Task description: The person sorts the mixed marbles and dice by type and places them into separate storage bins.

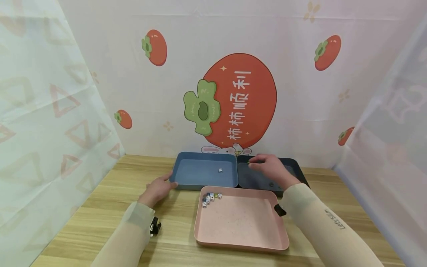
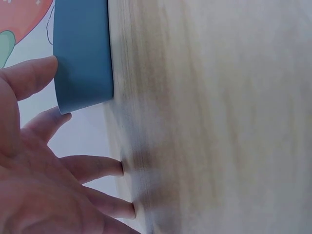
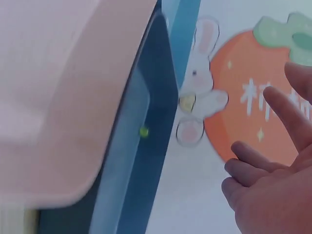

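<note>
At the left end of the blue tray [image 1: 207,178], my left hand [image 1: 159,189] touches the corner with thumb and index finger. Its other fingers spread out straight, with tips down at the tabletop in the left wrist view. My right hand [image 1: 269,168] hovers over the dark tray [image 1: 248,180], its fingers apart with nothing between them in the right wrist view. A small green bead [image 3: 144,131] is inside that dark tray, below the fingertips. One white die [image 1: 220,170] lies in the blue tray. Small dark pieces [image 1: 271,184] sit in the dark tray, partly hidden by my right arm.
Nearer to me is a pink tray [image 1: 240,222], with several white dice [image 1: 208,199] and a few dark and green pieces clustered in its far left corner. The wooden table [image 1: 176,237] meets a white printed backdrop [image 1: 293,111] behind the trays.
</note>
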Demonstrator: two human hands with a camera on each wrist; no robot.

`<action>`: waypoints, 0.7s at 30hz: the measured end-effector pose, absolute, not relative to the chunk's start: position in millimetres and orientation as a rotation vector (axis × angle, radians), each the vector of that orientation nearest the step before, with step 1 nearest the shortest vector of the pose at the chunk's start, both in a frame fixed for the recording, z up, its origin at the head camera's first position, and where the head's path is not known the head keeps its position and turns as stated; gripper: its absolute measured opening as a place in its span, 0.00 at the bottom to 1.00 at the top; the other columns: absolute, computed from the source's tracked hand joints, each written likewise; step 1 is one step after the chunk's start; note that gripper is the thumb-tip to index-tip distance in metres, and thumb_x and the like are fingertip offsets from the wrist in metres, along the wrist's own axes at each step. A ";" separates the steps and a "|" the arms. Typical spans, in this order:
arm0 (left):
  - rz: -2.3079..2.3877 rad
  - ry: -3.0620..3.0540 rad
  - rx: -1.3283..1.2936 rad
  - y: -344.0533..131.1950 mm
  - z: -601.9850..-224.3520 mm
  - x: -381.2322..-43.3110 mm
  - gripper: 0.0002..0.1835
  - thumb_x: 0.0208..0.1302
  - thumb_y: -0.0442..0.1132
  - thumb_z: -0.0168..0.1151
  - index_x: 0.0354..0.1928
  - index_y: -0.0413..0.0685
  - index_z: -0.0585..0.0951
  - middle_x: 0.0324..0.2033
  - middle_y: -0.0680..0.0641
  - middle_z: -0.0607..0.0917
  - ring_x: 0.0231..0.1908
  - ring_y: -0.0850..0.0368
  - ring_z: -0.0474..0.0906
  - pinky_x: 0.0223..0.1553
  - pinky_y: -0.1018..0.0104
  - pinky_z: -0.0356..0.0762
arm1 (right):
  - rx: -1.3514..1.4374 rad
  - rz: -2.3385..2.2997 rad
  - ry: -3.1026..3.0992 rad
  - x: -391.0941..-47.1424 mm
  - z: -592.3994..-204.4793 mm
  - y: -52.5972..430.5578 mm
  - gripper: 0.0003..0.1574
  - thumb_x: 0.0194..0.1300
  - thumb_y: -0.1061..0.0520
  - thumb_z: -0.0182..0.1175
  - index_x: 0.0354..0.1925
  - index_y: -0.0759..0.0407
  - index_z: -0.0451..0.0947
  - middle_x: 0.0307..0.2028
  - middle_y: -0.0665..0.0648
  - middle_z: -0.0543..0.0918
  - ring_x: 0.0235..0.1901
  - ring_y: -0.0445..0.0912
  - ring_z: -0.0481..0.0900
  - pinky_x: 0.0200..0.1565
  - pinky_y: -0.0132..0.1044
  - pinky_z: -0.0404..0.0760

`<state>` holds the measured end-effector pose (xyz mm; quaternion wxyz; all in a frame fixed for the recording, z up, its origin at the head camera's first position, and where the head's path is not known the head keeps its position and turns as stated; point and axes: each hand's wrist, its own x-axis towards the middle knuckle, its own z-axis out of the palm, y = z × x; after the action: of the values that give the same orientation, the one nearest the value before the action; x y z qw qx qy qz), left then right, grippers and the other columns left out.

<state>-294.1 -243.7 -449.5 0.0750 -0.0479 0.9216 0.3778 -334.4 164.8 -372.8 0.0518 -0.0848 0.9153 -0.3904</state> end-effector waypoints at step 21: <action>1.119 2.774 -0.129 -243.3 -449.0 -295.7 0.36 0.73 0.51 0.55 0.77 0.48 0.58 0.70 0.35 0.65 0.71 0.29 0.50 0.63 0.28 0.21 | -0.804 -0.625 2.847 -307.7 -434.7 75.5 0.10 0.60 0.57 0.72 0.42 0.50 0.90 0.51 0.51 0.85 0.73 0.60 0.53 0.70 0.60 0.50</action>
<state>-295.7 -243.3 -449.0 0.0740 -0.0429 0.9240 0.3726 -307.7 75.5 -434.7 0.0590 -0.2653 0.9400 -0.2063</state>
